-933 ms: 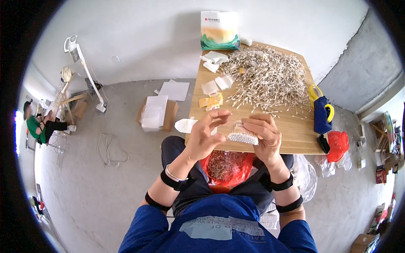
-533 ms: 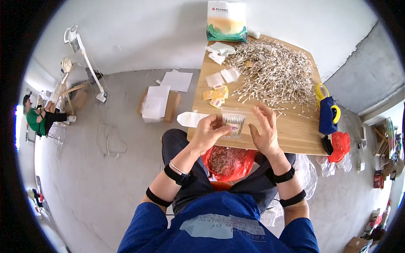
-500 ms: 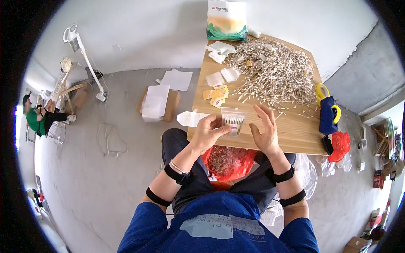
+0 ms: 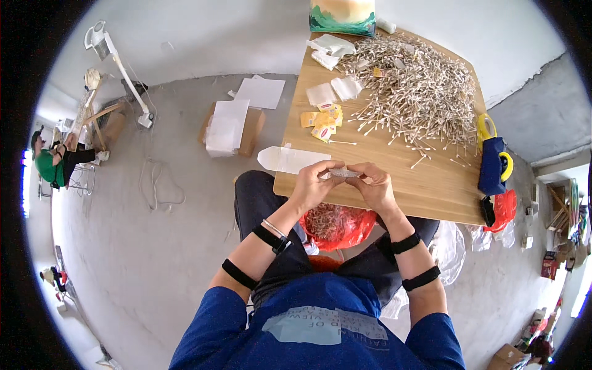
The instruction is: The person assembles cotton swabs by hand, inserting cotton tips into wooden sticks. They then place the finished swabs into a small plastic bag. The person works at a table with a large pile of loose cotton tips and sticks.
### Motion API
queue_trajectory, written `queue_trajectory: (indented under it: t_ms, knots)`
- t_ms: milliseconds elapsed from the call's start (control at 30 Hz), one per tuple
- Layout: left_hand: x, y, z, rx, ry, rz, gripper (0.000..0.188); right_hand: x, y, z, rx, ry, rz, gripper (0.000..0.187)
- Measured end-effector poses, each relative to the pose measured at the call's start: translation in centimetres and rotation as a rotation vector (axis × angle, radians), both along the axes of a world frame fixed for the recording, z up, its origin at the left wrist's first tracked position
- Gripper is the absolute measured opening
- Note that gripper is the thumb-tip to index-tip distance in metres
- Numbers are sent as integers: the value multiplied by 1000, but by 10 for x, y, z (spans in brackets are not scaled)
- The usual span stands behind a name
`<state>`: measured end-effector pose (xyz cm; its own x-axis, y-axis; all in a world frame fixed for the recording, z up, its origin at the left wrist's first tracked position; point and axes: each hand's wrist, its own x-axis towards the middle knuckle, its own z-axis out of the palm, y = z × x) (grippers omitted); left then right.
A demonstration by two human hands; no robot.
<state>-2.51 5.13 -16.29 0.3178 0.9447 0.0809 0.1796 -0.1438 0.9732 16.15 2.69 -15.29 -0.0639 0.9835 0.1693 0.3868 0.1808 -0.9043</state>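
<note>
My left hand (image 4: 313, 184) and my right hand (image 4: 374, 184) meet over the near edge of the wooden table (image 4: 431, 185). Between their fingertips they pinch a small clear bag of cotton swabs (image 4: 343, 174), held flat and seen nearly edge on. A large loose heap of cotton swabs (image 4: 414, 86) covers the far half of the table. A stack of clear bags (image 4: 288, 159) hangs over the table's left edge, close to my left hand. Small yellow labels (image 4: 320, 121) and white packets (image 4: 333, 91) lie beyond it.
A red plastic bag with swabs (image 4: 338, 225) sits in my lap under the table. A blue tape dispenser (image 4: 493, 165) and red bag (image 4: 504, 209) lie at the table's right edge, a printed box (image 4: 343, 15) at the back. Cardboard boxes (image 4: 229, 128) and a person in green (image 4: 48, 165) are on the floor, left.
The packet of swabs, earlier held face-up and spread between my hands, is now turned flat and pinched at the fingertips. My hands have drawn closer together; the view shifted slightly.
</note>
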Motion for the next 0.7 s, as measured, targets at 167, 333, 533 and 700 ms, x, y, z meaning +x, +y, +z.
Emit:
queue_trajectory:
  t_ms: [167,333,533,700]
  knots:
    - [1,-3,2,-29,46,15,23,0,0,-3,39,-44,6,30]
    - [4,-2,14,72,95,7,16,6,4,-13,164,-39,40,30]
    - [9,-5,7,271,74,97,10,3,5,-15,261,-87,13,26]
    - [6,-3,-2,330,148,82,15,0,2,-14,300,-145,-1,24]
